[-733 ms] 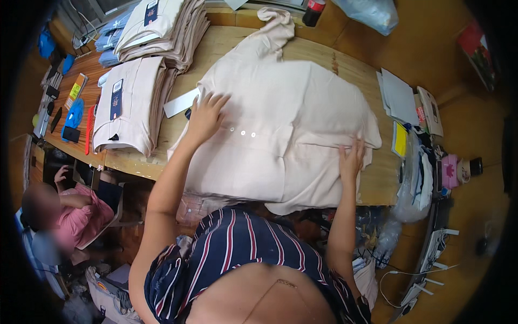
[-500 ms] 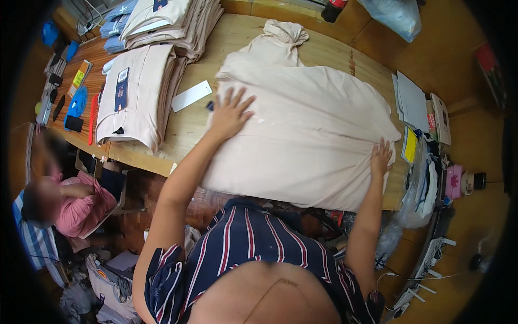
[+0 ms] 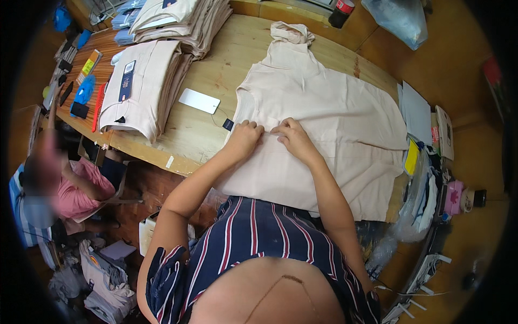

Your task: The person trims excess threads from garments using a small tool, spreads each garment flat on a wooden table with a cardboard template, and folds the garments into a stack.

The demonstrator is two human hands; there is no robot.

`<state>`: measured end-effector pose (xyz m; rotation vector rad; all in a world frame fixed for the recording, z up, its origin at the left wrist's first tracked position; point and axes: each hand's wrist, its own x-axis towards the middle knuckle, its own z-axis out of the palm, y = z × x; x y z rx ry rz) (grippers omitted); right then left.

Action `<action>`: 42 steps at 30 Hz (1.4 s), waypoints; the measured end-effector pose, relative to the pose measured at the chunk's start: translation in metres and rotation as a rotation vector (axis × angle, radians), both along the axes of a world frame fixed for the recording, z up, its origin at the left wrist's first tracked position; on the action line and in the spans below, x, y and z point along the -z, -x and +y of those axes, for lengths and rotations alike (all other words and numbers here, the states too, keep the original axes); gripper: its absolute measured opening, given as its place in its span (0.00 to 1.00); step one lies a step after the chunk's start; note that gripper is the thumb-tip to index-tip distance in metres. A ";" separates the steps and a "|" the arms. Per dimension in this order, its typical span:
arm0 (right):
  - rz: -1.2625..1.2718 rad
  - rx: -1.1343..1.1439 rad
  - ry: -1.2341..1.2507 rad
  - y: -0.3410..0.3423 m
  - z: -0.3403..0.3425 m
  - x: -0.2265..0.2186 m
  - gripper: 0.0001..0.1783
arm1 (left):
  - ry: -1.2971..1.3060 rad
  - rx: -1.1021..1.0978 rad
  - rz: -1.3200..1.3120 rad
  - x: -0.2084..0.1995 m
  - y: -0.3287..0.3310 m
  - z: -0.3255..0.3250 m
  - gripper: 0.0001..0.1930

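Note:
A pale cream shirt (image 3: 345,116) lies spread over the wooden table, its neck opening toward the left and one sleeve (image 3: 288,35) bunched at the far end. My left hand (image 3: 245,141) is closed on the cloth by the neck edge, with its fingers curled. Just right of it, my right hand (image 3: 295,141) pinches the front of the same shirt. Beside my left hand a small dark label (image 3: 228,125) sticks out from the neck. A white hang tag (image 3: 199,101) lies left of the shirt, joined by a thin string near that label.
Folded cream shirts (image 3: 143,86) are stacked on the left, with another pile (image 3: 181,24) behind. Papers (image 3: 415,113) and plastic bags (image 3: 413,216) line the right edge. A bottle (image 3: 341,13) stands at the back. Another person in pink (image 3: 83,186) sits at lower left.
Both hands were flat and wide apart on the shirt; now they have come together near the neck with fingers closed. The neck opening now shows, and the shirt lies smoother.

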<state>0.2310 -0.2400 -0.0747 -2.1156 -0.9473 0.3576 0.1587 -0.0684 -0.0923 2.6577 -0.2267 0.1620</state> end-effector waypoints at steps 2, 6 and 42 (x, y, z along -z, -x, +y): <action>-0.026 -0.061 0.100 0.000 -0.001 0.003 0.14 | -0.080 -0.050 0.012 -0.004 0.014 -0.008 0.13; -0.116 -0.082 0.119 0.009 -0.004 0.005 0.14 | -0.058 -0.201 0.132 0.001 0.024 -0.013 0.14; 0.081 0.201 -0.203 0.013 -0.021 -0.025 0.08 | 0.730 -0.256 0.035 -0.041 0.022 0.010 0.04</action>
